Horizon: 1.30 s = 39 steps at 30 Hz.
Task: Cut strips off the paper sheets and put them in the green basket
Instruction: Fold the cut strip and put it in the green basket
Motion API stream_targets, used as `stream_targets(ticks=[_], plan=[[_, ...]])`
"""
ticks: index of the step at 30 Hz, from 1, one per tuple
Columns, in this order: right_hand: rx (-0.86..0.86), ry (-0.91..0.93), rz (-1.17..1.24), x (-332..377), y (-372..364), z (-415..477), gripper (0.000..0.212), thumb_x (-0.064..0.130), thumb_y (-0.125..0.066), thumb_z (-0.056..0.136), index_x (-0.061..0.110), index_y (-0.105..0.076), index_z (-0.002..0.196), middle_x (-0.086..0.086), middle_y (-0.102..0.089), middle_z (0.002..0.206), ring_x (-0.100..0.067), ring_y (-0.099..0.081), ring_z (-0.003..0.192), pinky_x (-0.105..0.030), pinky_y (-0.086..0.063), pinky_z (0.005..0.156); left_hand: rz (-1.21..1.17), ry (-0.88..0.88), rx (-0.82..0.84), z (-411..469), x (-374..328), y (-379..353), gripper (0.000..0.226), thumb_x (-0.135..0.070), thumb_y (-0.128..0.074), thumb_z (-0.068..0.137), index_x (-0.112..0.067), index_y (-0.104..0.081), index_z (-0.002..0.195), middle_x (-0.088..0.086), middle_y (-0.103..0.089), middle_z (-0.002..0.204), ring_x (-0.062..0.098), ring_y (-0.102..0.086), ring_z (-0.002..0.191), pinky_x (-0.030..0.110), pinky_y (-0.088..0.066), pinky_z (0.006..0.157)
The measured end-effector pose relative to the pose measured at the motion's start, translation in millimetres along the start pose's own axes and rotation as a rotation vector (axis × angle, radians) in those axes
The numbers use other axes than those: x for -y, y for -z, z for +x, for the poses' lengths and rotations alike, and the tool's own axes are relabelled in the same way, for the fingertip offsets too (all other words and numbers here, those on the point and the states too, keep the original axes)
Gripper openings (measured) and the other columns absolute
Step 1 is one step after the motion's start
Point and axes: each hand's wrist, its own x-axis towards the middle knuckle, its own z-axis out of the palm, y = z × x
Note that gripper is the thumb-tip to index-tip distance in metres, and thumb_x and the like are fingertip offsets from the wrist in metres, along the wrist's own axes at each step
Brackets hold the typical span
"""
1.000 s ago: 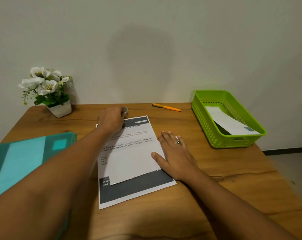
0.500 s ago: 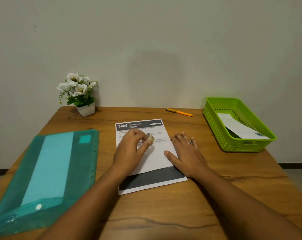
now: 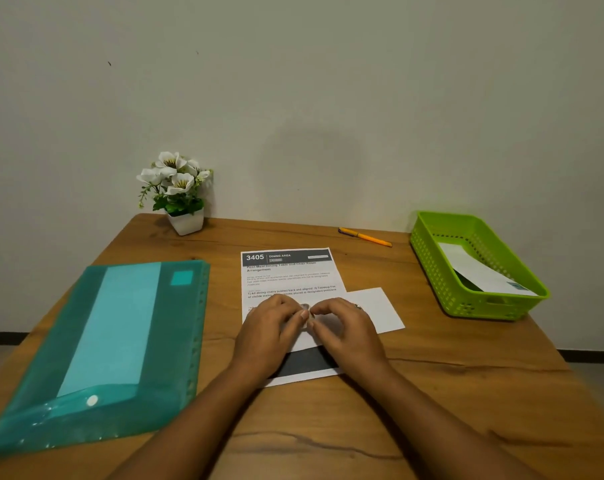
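One wooden table [image 3: 432, 393] is carrying everything I am watching: a teal folder [image 3: 120, 341] on its left, the green basket [image 3: 432, 271] at its right edge with a strip [image 3: 480, 271] lying inside, and the printed paper sheet [image 3: 286, 278] lying flat in the middle, with a white piece [image 3: 380, 306] jutting out to its right. I am judging the paper light, limp and easily creased, best pinned flat and taken by a free edge. The left hand [image 3: 269, 327] is pinching a small grey object [image 3: 304, 306] above the sheet. The right hand [image 3: 349, 330] is curling in, fingertips at the same spot, though I cannot tell whether it is gripping. What the object is, I cannot make out, and both hands are hiding the sheet's middle.
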Motion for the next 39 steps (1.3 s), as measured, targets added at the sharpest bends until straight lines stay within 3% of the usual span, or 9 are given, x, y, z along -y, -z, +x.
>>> stream_targets(ticks=[6, 12, 15, 21, 26, 31, 39], plan=[[-0.004, -0.095, 0.143, -3.9, 0.1, -0.7, 0.010, 0.032, -0.074, 0.095, 0.025, -0.074, 0.102, 0.016, -0.074, 0.097, -0.005, -0.069, 0.097, -0.034, -0.060, 0.085, 0.018, 0.004, 0.049, 0.7, -0.1, -0.1, 0.037, -0.045, -0.044, 0.102, -0.031, -0.075, 0.116, -0.021, -0.062, 0.111, 0.003, -0.058, 0.105, 0.041, -0.051, 0.089], [-0.048, -0.152, 0.225, -4.4, 3.3, -0.1, 0.008, 0.016, -0.075, 0.093, 0.019, -0.075, 0.101, 0.011, -0.076, 0.096, -0.004, -0.070, 0.096, -0.025, -0.058, 0.085, -0.018, -0.040, 0.096, -1.0, 3.7, 1.6, 0.038, -0.026, -0.054, 0.091, -0.033, -0.068, 0.126, -0.022, -0.062, 0.121, 0.003, -0.058, 0.113, 0.045, -0.050, 0.096], [-0.058, -0.162, 0.233, -5.3, 3.1, -0.2, 0.007, 0.015, -0.074, 0.093, 0.019, -0.075, 0.100, 0.011, -0.076, 0.094, -0.005, -0.071, 0.094, -0.027, -0.059, 0.085, -0.024, -0.032, 0.089, -0.8, 4.8, 0.4, 0.039, -0.022, -0.056, 0.089, -0.033, -0.067, 0.125, -0.021, -0.063, 0.119, 0.004, -0.060, 0.107, 0.044, -0.052, 0.091], [-0.065, -0.180, 0.232, -7.0, 1.4, -1.0, 0.008, 0.015, -0.070, 0.097, 0.022, -0.073, 0.098, 0.011, -0.074, 0.094, -0.008, -0.070, 0.095, -0.036, -0.061, 0.088, -0.039, -0.030, 0.055, -1.5, 0.2, 0.2, 0.026, -0.034, -0.062, 0.097, -0.033, -0.070, 0.122, -0.020, -0.063, 0.111, 0.005, -0.060, 0.101, 0.037, -0.053, 0.083], [-0.070, -0.173, 0.217, -8.7, -0.7, -1.7, 0.009, 0.019, -0.065, 0.101, 0.024, -0.072, 0.105, 0.013, -0.074, 0.100, -0.007, -0.070, 0.099, -0.039, -0.062, 0.087, -0.020, -0.018, 0.050, -0.5, -0.3, -0.3, 0.029, -0.050, -0.057, 0.095, -0.031, -0.072, 0.111, -0.018, -0.062, 0.102, 0.004, -0.060, 0.096, 0.034, -0.051, 0.079], [-0.140, -0.059, 0.093, -6.5, -1.5, -4.1, 0.007, 0.024, -0.068, 0.099, 0.023, -0.071, 0.105, 0.015, -0.069, 0.102, -0.007, -0.065, 0.099, -0.036, -0.059, 0.081, 0.013, -0.032, 0.035, 0.5, 2.3, -1.7, 0.017, -0.044, -0.062, 0.099, -0.030, -0.071, 0.102, -0.017, -0.059, 0.095, 0.005, -0.056, 0.092, 0.030, -0.046, 0.076], [-0.107, 0.011, 0.000, -4.9, -3.2, -7.1, 0.010, 0.022, -0.068, 0.098, 0.022, -0.072, 0.106, 0.013, -0.069, 0.104, -0.007, -0.063, 0.094, -0.035, -0.057, 0.077, 0.031, -0.010, 0.031, -0.2, 1.0, -0.1, 0.026, -0.045, -0.049, 0.100, -0.031, -0.071, 0.101, -0.016, -0.057, 0.091, 0.005, -0.054, 0.090, 0.035, -0.045, 0.076]])
